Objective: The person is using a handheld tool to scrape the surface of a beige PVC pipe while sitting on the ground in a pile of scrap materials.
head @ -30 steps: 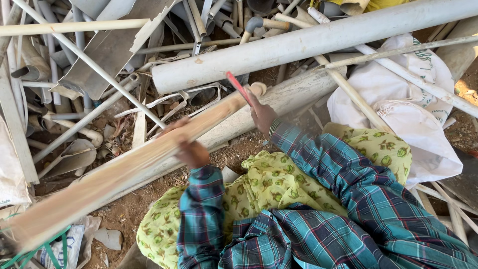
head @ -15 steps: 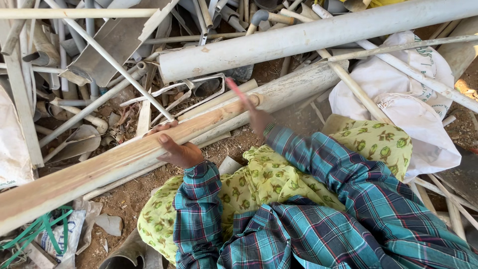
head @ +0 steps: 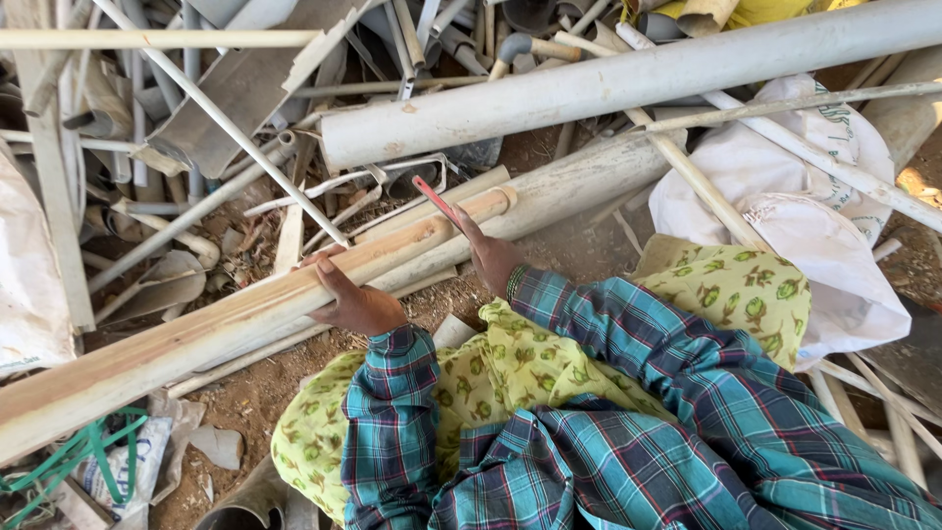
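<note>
Left hand (head: 355, 302): curled over the near side of the long dirty pipe (head: 245, 314), fingers wrapped up its flank, thumb side toward the body; gripped, not spread.
Right hand (head: 491, 257): closed narrowly round the lower end of a thin red-handled blade (head: 437, 201); a beaded bracelet at the wrist.
Red-handled blade: slanted up and away from the right hand toward the left, its far part laid across the top of the long pipe, close to that pipe's open end.
Long dirty pipe: cream with brown staining, held under the left hand, stretched from its collared end (head: 498, 199) just beyond the right hand down past the left hand and off to the far left.
Sleeves (head: 608, 334): blue-green plaid, directly behind both hands.
Lap cloth (head: 491, 373): yellow-green with a leaf print, below and between the wrists.
Second pipe (head: 559, 186): grey-white, just behind the held pipe, roughly parallel, beyond the right hand.
Large grey pipe (head: 628, 79): farther out, above both hands, across the heap.
White sack (head: 785, 226): to the right of the right hand, partly under thin rods.
Scrap heap (head: 196, 128): thin tubes, strips and broken plastic beyond and left of the left hand.
Green strap (head: 93, 456): well left of and nearer than the left hand, on bare earth.
</note>
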